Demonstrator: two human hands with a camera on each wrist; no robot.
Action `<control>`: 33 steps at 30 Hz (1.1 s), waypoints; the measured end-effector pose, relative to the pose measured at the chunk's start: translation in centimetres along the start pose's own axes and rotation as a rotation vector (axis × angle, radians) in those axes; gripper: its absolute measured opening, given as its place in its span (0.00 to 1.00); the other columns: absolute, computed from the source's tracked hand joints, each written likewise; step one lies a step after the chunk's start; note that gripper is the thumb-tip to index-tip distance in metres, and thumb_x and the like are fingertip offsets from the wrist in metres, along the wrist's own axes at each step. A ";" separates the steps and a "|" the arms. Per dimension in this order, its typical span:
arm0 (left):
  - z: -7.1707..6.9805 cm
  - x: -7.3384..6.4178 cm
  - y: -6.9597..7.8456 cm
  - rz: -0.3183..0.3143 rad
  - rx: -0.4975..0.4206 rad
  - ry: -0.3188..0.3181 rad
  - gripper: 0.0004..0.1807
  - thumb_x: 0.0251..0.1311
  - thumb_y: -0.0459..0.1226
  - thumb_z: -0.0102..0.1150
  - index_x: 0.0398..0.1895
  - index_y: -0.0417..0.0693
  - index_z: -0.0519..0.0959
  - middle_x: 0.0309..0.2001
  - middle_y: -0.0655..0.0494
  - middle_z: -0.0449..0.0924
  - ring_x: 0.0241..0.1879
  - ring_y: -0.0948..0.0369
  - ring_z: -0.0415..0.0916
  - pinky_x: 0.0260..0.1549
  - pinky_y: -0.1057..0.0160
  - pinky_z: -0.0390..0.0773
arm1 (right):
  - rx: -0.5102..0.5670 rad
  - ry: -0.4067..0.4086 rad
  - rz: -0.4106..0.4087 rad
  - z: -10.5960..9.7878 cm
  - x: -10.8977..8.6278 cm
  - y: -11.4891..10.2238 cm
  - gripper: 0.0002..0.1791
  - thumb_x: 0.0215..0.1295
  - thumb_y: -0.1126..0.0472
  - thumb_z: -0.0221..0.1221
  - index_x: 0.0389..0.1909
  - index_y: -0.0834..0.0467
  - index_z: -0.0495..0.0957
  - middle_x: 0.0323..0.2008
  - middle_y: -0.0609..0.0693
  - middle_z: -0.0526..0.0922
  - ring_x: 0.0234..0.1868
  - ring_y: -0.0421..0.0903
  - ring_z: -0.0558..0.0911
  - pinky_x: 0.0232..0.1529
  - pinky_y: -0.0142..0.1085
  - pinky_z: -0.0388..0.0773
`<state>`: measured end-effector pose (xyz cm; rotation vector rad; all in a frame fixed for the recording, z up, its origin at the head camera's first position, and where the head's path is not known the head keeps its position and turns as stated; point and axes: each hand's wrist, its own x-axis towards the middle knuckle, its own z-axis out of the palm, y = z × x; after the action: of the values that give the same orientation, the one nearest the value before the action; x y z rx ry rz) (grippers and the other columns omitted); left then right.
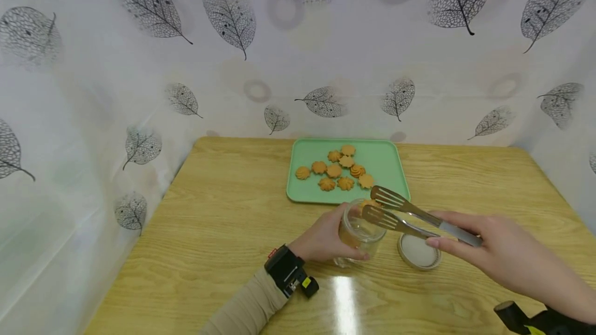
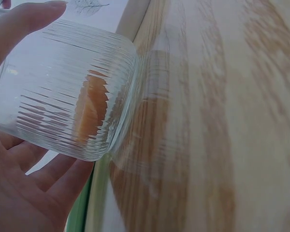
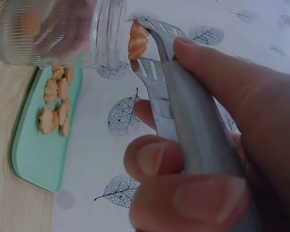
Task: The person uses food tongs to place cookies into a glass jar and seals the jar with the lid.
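My left hand (image 1: 323,234) grips a clear ribbed glass jar (image 1: 365,230) around its side, just in front of the tray. One orange-brown cookie (image 2: 92,108) shows through the glass near the jar's bottom in the left wrist view. With my right hand (image 1: 500,244) I hold metal slotted tongs (image 1: 421,214) by their handles. Between the tongs' tips a flower-shaped cookie (image 3: 137,41) is pinched, close to the jar's open mouth and outside it in the right wrist view. Several more cookies (image 1: 333,170) lie on the green tray (image 1: 386,167).
A round pale lid (image 1: 420,251) lies on the wooden table (image 1: 233,211), right of the jar and below the tongs. The tray stands near the table's back edge. Behind it hangs a white leaf-printed cloth (image 1: 279,66), which also covers the sides.
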<state>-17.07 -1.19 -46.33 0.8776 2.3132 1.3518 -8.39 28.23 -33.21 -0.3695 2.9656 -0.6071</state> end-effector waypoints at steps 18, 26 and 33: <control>0.0 0.1 -0.2 0.011 -0.001 0.000 0.52 0.45 0.54 0.79 0.75 0.57 0.65 0.66 0.60 0.74 0.62 0.64 0.73 0.60 0.60 0.76 | 0.022 -0.043 0.012 0.9 0.1 0.4 0.35 0.64 0.38 0.63 0.66 0.54 0.80 0.43 0.49 0.88 0.24 0.35 0.69 0.25 0.35 0.67; -0.1 0.1 -0.1 0.034 -0.002 -0.014 0.51 0.47 0.53 0.79 0.75 0.54 0.65 0.69 0.59 0.73 0.66 0.62 0.71 0.64 0.57 0.75 | 0.046 -0.055 0.020 1.1 0.2 0.6 0.35 0.64 0.40 0.64 0.68 0.56 0.78 0.44 0.52 0.88 0.25 0.36 0.70 0.26 0.36 0.68; 0.0 0.0 -0.2 0.038 -0.017 -0.015 0.52 0.46 0.52 0.79 0.76 0.57 0.64 0.68 0.57 0.74 0.65 0.62 0.72 0.63 0.58 0.75 | 0.168 -0.022 0.065 1.5 0.9 0.7 0.36 0.69 0.43 0.61 0.73 0.57 0.72 0.44 0.63 0.87 0.29 0.42 0.76 0.25 0.36 0.71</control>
<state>-17.20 -1.27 -46.48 0.9280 2.2816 1.3740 -9.24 28.03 -34.84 -0.2624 2.8659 -0.8319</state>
